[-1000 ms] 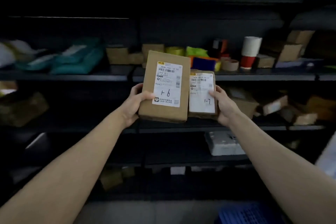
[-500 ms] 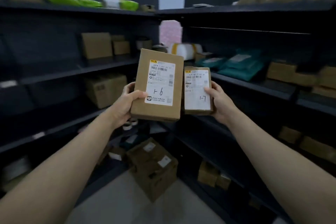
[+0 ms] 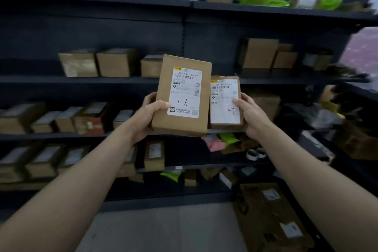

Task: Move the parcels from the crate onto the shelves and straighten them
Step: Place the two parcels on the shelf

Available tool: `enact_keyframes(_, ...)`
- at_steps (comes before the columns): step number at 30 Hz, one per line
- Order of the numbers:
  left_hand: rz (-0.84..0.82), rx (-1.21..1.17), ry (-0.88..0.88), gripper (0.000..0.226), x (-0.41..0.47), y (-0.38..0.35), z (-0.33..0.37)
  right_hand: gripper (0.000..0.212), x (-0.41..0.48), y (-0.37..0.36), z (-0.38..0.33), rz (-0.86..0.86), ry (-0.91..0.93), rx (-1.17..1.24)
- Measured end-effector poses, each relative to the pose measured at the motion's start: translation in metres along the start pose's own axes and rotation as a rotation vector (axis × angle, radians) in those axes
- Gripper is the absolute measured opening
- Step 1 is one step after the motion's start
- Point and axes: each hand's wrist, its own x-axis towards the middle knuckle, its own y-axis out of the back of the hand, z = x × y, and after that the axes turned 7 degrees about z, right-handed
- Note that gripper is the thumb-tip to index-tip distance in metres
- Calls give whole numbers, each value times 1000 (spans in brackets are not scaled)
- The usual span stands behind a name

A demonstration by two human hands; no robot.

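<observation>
Parcel 1-6 in left hand, parcel 1-7 in right hand.

A dark blue-grey metal shelving unit filled the view, built as two bays joined at a central upright. Solid back panels of the same colour closed the bays left and right of that upright. Below the upright, a grey floor ran forward from the lowest shelf. Far right of the upright, a second dark rack met the unit at an angle. Above that junction, a pale pinkish surface was the brightest area. Lighting elsewhere was dim.
</observation>
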Motion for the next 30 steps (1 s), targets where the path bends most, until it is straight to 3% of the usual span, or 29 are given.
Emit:
enact_keyframes(6, 249, -52, -8, 70, 26, 83, -4, 47, 57, -106, 27, -205, -56, -112)
enact_keyframes(17, 489, -88, -26, 74, 88, 142, -5, 42, 140, -216, 32, -426, -99, -175)
enact_keyframes(30, 508, -117, -109, 74, 128, 286, 32, 42, 132, -377, 23, -486, -1, -109)
